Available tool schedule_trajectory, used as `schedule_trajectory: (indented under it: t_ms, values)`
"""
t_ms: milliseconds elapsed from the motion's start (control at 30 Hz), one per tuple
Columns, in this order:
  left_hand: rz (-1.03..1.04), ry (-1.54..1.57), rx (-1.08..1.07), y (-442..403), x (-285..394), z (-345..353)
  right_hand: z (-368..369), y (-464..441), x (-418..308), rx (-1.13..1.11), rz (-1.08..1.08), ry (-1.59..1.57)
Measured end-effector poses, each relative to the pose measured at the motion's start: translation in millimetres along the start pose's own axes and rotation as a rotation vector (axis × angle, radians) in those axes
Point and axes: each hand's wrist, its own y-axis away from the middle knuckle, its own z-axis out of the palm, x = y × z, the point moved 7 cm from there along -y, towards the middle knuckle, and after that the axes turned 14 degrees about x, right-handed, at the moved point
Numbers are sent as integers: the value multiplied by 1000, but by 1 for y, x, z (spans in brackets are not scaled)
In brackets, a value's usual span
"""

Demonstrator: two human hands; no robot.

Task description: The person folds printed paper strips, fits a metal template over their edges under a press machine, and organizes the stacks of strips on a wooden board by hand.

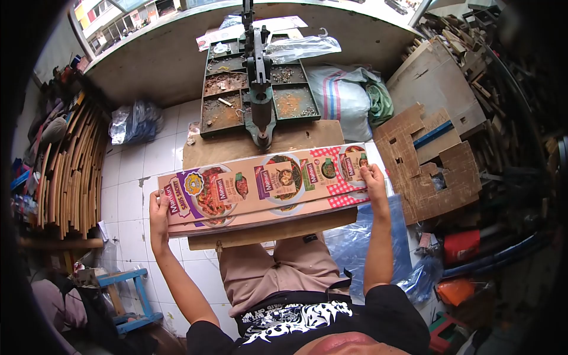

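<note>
A stack of long printed sheets (236, 192) with pictures of food lies across the wooden work board (290, 135) in front of me. My left hand (158, 210) grips the stack's left end, fingers closed over the edge. At the opposite end, my right hand (374, 176) closes on the right edge, thumb on top. The upper sheet sits a little farther back than the one under it, so the edges are stepped. Just beyond the sheets stands a dark metal hand press (260, 106), its foot close to their far edge.
Behind the press is a divided metal tray (290, 112) with small metal parts. A woven sack (340, 94) stands to its right. Cut wooden boards (429, 160) lean at right, and wood strips (68, 171) stack at left. Blue plastic sheeting (378, 236) lies on the floor.
</note>
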Motion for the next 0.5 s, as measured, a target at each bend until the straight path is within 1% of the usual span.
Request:
schedule_trajectory:
  t_ms: [67, 133, 167, 200, 233, 267, 300, 367, 433, 500]
  values:
    - [-15, 8, -3, 3, -3, -1, -1, 0, 4, -3, 6, 13]
    - [-4, -11, 6, 1, -4, -3, -1, -6, 6, 5, -36, 16]
    - [-9, -22, -8, -1, -5, -4, -2, -7, 8, 1, -15, 7]
    - [-26, -39, -14, -2, -7, -6, -3, -9, 6, -3, -32, 55]
    - [-6, -64, 4, -4, -8, -8, 1, -2, -1, 10, 35, 22]
    - [-19, -46, -11, -1, -3, -4, 5, 6, -12, -1, 82, 63]
    - [-20, -60, -13, -1, -4, -4, 4, 2, -11, -30, 37, 87]
    - [-9, -61, 6, -3, -4, -4, 6, -1, -7, -18, 49, 39]
    - [-17, -40, 13, -3, -4, -3, 2, -8, -2, -58, -17, 41]
    - [-44, -39, 11, -2, -5, -3, 1, -8, 1, -57, -17, 58]
